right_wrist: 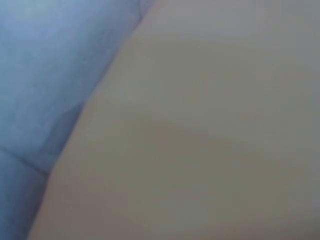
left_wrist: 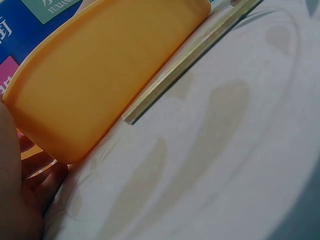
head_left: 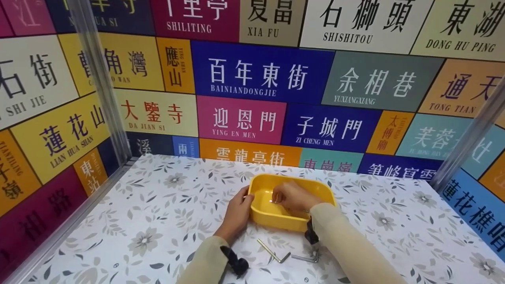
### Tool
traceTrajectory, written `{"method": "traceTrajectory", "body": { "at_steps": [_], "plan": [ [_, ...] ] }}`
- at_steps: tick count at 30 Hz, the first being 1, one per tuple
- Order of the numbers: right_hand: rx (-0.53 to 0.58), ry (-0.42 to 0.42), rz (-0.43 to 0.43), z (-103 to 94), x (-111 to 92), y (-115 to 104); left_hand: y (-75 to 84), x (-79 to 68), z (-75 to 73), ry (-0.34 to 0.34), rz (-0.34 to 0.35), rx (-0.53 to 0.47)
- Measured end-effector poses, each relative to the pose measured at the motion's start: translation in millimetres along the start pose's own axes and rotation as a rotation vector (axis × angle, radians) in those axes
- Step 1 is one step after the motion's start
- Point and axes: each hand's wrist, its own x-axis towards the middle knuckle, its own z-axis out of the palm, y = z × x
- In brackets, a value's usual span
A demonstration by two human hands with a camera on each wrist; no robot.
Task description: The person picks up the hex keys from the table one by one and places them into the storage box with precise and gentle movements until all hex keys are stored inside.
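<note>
A yellow plastic box (head_left: 276, 221), open at the top, stands on the patterned tabletop. My left hand (head_left: 238, 211) grips its left side, thumb at the rim; in the left wrist view, fingers (left_wrist: 42, 172) curl by the box's lower corner. Inside the box, my right hand (head_left: 294, 196) has its fingers bent down toward the floor, a small shiny spot by the fingertips. I cannot tell whether it pinches anything. In front of the box lie a brass-coloured hex key (head_left: 269, 251) and a grey hex key (head_left: 303, 258). A blurred, pale tan surface fills most of the right wrist view.
The white tabletop (head_left: 173, 221) carries a grey leaf and flower print. Behind it rises a wall of coloured name signs (head_left: 260, 75). Clear upright posts stand at the left (head_left: 100, 79) and right (head_left: 469, 134) corners.
</note>
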Motion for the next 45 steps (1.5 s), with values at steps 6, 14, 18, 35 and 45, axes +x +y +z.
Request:
{"method": "traceTrajectory", "body": {
  "at_steps": [6,14,18,35,45],
  "plan": [
    [-0.002,0.049,-0.065,-4.0,-8.3,0.8,0.5,0.1,1.6,-0.022,-0.038,-0.012],
    [-0.014,0.093,-0.171,-27.3,-32.8,-10.8,2.2,0.6,1.0,-0.042,-0.086,-0.023],
    [-0.057,0.125,-0.230,-35.0,-51.0,-15.7,1.7,0.7,0.1,-0.028,-0.058,-0.011],
    [0.003,0.135,-0.235,-34.4,-124.0,-29.5,3.3,1.7,2.3,-0.041,-0.105,-0.024],
    [0.106,0.020,-0.162,-16.2,-151.2,-30.8,4.4,0.6,3.1,-0.058,-0.111,-0.040]
  ]
}}
